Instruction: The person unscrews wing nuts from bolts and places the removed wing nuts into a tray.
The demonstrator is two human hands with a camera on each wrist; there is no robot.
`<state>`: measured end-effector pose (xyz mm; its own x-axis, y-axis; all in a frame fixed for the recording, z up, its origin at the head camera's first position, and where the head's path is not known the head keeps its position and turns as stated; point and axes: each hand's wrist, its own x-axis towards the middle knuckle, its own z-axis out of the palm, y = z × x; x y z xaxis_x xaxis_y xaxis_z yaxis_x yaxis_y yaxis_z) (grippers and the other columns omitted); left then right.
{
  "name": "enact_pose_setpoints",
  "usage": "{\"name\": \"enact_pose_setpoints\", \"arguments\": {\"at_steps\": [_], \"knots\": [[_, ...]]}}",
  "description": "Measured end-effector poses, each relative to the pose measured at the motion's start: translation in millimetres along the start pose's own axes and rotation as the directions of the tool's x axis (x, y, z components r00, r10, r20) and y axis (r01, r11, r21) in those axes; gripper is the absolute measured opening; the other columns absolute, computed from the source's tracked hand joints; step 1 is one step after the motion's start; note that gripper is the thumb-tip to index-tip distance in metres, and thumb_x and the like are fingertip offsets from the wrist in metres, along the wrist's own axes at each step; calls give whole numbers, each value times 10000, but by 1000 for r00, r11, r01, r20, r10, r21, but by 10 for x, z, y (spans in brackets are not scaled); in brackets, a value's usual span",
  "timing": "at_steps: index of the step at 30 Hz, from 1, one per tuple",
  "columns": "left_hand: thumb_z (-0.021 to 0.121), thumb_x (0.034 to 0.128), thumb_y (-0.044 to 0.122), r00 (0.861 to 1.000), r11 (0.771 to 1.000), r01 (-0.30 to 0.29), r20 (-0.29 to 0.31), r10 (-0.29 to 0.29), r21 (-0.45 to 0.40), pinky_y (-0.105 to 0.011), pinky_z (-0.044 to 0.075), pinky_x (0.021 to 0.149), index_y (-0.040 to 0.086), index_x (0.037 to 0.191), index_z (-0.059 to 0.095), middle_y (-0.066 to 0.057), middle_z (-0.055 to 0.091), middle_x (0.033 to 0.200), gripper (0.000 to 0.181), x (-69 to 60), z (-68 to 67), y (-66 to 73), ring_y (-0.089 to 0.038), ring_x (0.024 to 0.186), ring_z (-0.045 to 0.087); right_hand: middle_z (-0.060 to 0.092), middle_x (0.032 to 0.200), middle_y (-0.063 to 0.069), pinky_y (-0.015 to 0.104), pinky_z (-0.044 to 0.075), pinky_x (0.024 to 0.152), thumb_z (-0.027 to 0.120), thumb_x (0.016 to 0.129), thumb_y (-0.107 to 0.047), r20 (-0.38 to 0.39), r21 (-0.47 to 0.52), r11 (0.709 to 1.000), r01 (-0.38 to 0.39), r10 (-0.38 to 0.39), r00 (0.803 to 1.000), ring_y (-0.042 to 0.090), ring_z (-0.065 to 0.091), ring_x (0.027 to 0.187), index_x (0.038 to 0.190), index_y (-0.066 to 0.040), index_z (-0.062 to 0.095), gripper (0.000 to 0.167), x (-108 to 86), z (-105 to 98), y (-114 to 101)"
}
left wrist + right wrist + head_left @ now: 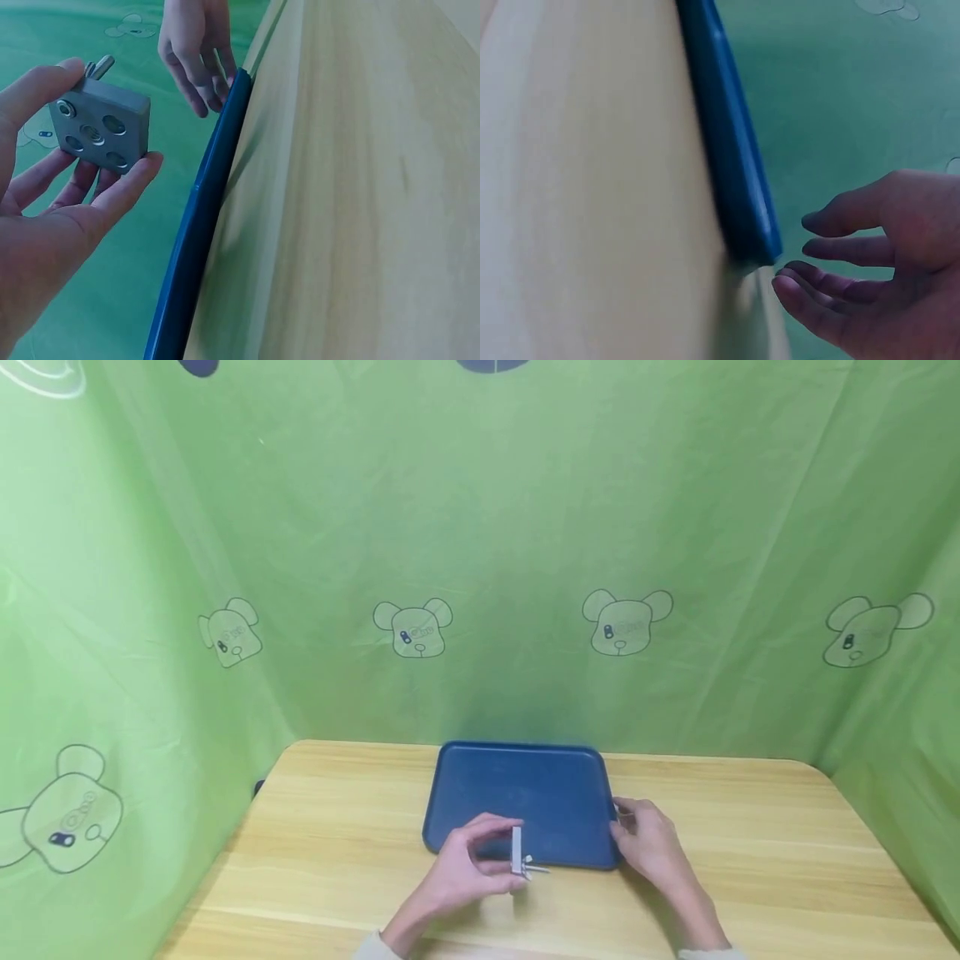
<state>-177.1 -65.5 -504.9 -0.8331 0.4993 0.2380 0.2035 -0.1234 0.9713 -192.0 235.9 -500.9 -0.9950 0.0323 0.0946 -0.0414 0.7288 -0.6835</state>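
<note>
My left hand [461, 870] grips a grey square block [517, 847] by its edges, thumb on one side and fingers on the other. Several round holes show in the block's face in the left wrist view, where the block [100, 96] is tilted. Small metal bolts [536, 867] stick out of it, one of them long. A blue tray [525, 793] lies behind the block. Beside the tray's right edge is my right hand [654, 845], its fingers loosely bent. In the right wrist view that hand [907, 270] holds nothing, its fingertips close to the tray corner [754, 236].
The tray rests at the back of a light wooden table [765, 852] with rounded corners. A green curtain [510, 527] printed with bear heads surrounds the table at the back and sides.
</note>
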Motion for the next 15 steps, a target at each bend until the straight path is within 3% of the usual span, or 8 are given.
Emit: {"name": "enact_pose_setpoints", "arguments": {"at_steps": [4, 11, 15], "knots": [[863, 745, -43, 1000, 1000, 7, -23, -7, 4, -420, 596, 982, 109, 1353, 642, -104, 584, 1340, 664, -5, -33, 11, -477, 1264, 543, 599, 1242, 308, 525, 617, 910, 640, 962, -47, -3, 60, 998, 9, -9, 1000, 442, 652, 1089, 1382, 99, 546, 454, -52, -54, -96], [854, 733, -74, 999, 999, 19, -30, -21, -44, -434, 599, 971, -36, 1309, 598, -168, 577, 1360, 631, -14, -48, 18, -561, 1256, 513, 625, 1297, 276, 440, 629, 916, 666, 951, -22, -4, 149, 986, 71, -71, 997, 401, 660, 1115, 1337, 66, 603, 402, -142, -113, -281], [852, 758, -37, 998, 999, 36, -45, -36, -9, -397, 606, 959, -6, 1309, 608, -192, 598, 1338, 603, -25, -49, 20, -483, 1240, 573, 645, 1302, 244, 392, 637, 900, 669, 960, -50, 31, 216, 974, 65, -73, 997, 375, 675, 1116, 1328, 12, 631, 375, -203, -137, -432]]}}
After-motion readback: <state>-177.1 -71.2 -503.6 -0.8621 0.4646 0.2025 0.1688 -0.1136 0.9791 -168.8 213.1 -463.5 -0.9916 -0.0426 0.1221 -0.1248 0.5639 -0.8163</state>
